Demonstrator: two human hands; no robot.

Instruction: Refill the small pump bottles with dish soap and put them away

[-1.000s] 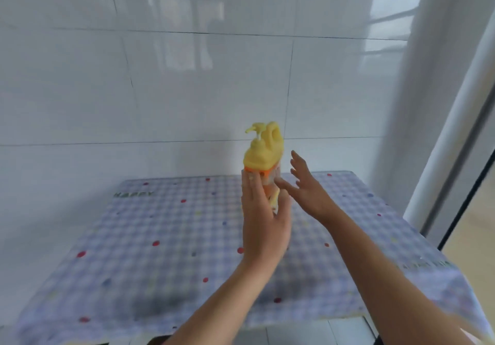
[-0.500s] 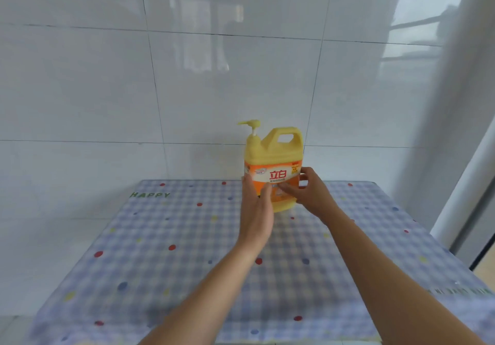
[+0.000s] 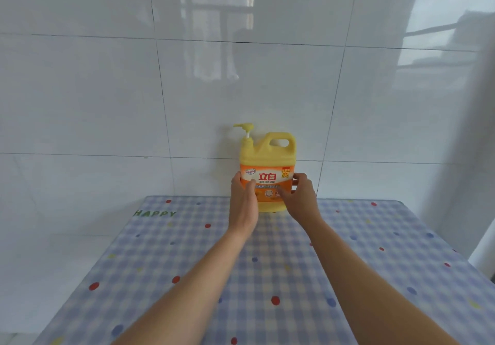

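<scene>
Head view | yellow dish soap jug point(image 3: 267, 154) upright at back of checked table point(image 3: 281, 264), by tiled wall point(image 3: 107, 103) | left hand point(image 3: 243, 200) and right hand point(image 3: 301, 197) wrapped on its sides | likely heavy, stiff, slippery; best lifted by top handle point(image 3: 284, 137)

Home kitchen corner, glossy white wall tiles point(image 3: 107, 98), checked dotted tablecloth point(image 3: 267, 277), dish soap jug point(image 3: 267, 157)
</scene>
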